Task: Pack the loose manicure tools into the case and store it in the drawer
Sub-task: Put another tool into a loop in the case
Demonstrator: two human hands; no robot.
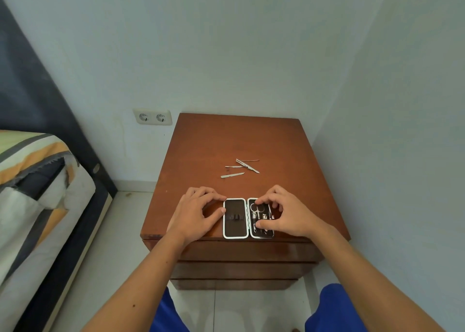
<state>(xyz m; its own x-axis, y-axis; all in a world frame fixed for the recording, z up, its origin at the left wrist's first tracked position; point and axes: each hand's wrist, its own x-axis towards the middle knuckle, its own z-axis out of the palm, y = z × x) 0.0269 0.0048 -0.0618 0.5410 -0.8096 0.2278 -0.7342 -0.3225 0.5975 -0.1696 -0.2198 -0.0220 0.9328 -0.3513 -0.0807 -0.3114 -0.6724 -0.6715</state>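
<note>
Wooden table (251, 140): open case (247, 218) at front edge, steadied by left hand (198, 210), right hand (284, 212); neither grip closed. Loose tools (240, 168) mid-table. Risk: case nudged off edge.

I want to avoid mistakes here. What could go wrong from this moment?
The open case lies at the front edge of the nightstand; a push from the left hand or right hand might tip it off. The loose tools lie crossed farther back, so grabbing one may knock another away. Closing the case early would leave them out.
</note>
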